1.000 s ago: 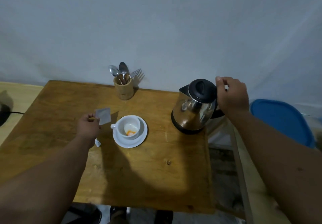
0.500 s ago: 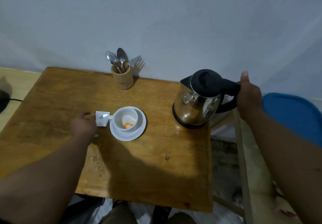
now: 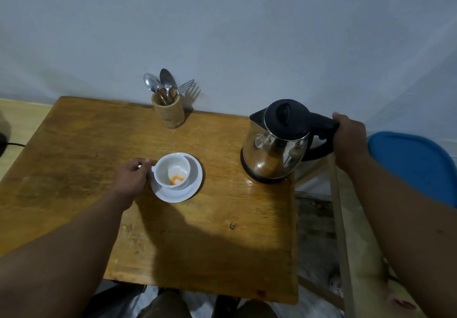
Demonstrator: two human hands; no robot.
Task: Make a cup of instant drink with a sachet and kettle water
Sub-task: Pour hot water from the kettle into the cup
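Observation:
A white cup [image 3: 173, 169] with orange powder at its bottom stands on a white saucer [image 3: 188, 191] near the middle of the wooden table [image 3: 74, 156]. My left hand [image 3: 131, 176] is at the cup's left side, its fingers closed around the handle. The sachet is out of sight, hidden under that hand or gone. A steel kettle [image 3: 274, 152] with a black lid stands at the table's right edge. My right hand [image 3: 348, 142] grips its black handle.
A wooden holder [image 3: 168, 113] with spoons and a fork stands at the table's back edge by the wall. A blue lid or seat [image 3: 415, 166] lies to the right, beyond a wooden rail [image 3: 338, 213]. A black cable runs off the left edge.
My left hand put the sachet down beside the cup, then moved right onto the cup's handle. My right hand shifted from the kettle's lid side to its handle.

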